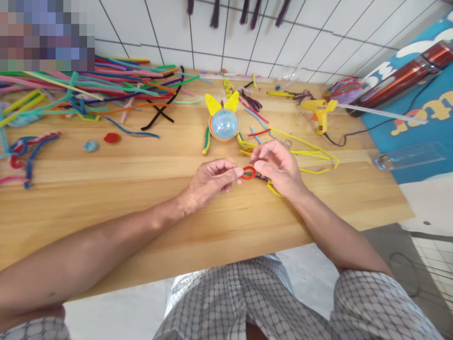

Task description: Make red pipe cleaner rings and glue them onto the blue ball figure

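One red ring (254, 175) is pinched between the thumb and fingers of the left hand (214, 180), above the tabletop (148, 245). The right hand (279, 170) is beside it, fingers bent — whether they grip anything, I cannot tell. One dark-bladed tool (262, 177) is partly hidden by that hand. Beyond stands one domed figure (223, 124) with two yellow ears (231, 101). Two small discs lie to the left — one blue (91, 146), one red (112, 137). One yellow glue gun (320, 114) sits at the right; five dark tassels (214, 16) hang behind.
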Motion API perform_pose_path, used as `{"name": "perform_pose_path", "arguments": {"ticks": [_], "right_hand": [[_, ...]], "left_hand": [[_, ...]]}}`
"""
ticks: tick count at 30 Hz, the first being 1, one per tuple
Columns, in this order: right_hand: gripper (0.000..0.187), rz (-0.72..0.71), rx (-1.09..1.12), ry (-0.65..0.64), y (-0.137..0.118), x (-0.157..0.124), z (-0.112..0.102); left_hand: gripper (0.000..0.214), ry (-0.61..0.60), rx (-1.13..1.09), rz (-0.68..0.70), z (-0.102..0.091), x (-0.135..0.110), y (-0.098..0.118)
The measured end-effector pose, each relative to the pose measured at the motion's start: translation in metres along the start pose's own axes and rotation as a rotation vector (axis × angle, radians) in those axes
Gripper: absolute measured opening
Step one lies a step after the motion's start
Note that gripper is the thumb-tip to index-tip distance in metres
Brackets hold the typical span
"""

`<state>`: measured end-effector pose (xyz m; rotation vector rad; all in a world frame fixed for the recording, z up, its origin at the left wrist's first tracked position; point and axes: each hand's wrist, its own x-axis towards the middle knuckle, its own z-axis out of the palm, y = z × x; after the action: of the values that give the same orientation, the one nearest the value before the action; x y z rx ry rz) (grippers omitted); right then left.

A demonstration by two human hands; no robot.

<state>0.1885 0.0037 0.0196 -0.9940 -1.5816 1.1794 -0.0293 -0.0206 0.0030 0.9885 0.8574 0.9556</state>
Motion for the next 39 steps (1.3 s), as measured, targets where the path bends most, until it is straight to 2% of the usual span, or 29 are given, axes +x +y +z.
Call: {"name": "perform_pose_path", "arguments": {"ticks": [3,8,16,30,39], "right_hand": [[0.040,0.011,0.108,0.018,0.0038,0.0045,-0.0021],[0.033,0.013,0.235,-0.009,-0.0005,0.0069,-0.0015],[0.030,0.008,0.237,-0.036,-0.0017,0.0054,-0.0008],[0.024,-0.108,0.180,0.019,-0.0022,0.0068,0.0010],[0.024,-0.071,0.203,0.034,-0.0032,0.0054,0.0019]], "left_hand": [[0.045,0.011,0.019,-0.001,0.0006,-0.0014,0.0014],[0.047,0.030,0.048,-0.013,0.0019,-0.0024,0.0034],[0.045,0.016,0.046,-0.001,0.0004,-0.0012,-0.0002],[0.042,0.005,0.063,0.007,0.0006,-0.0031,0.0010],[0.045,0.004,0.061,0.017,0.0003,-0.0026,0.0012]]}}
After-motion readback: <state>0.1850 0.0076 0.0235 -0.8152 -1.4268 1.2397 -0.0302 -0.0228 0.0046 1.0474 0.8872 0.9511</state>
